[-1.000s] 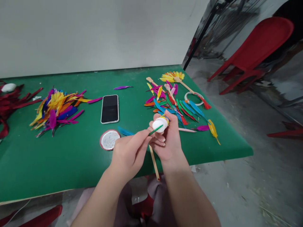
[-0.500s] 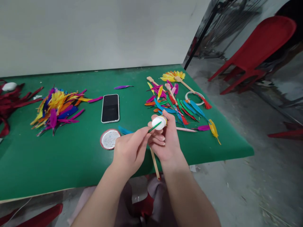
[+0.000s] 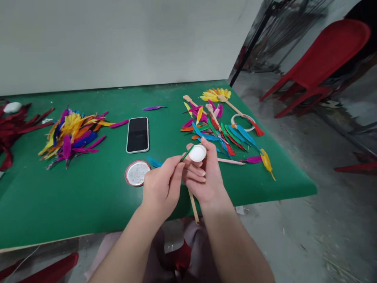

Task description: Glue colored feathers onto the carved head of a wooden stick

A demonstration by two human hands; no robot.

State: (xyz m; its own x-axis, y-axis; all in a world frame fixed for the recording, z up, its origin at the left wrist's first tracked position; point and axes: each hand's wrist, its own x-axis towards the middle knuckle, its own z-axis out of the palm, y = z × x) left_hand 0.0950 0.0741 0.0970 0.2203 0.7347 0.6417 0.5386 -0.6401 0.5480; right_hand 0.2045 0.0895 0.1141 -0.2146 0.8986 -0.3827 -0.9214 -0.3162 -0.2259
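Observation:
My left hand (image 3: 163, 184) pinches a slim green feather (image 3: 186, 153) between thumb and fingers. My right hand (image 3: 204, 177) is closed around a small round container, whose white circular end (image 3: 197, 153) faces me; its far side is hidden by the fingers. The feather's tip lies just beside the left rim of that white end. Below the right hand a wooden stick (image 3: 193, 206) juts over the table edge; its upper end is covered, so I cannot tell whether the hand holds it. A blue feather (image 3: 154, 162) and a round red-rimmed lid (image 3: 137, 173) lie near the left hand.
On the green table (image 3: 88, 200) are a phone (image 3: 138, 135), a pile of coloured feathers (image 3: 72, 137) and dark red fabric strips (image 3: 17, 129). Loose feathers, wooden sticks, red tassels and a white ring (image 3: 244, 122) lie at right. A red chair (image 3: 326, 63) stands beyond.
The green feather has drawn back from across the white end to its left rim, as my left hand shifted slightly. The white end has tilted a little.

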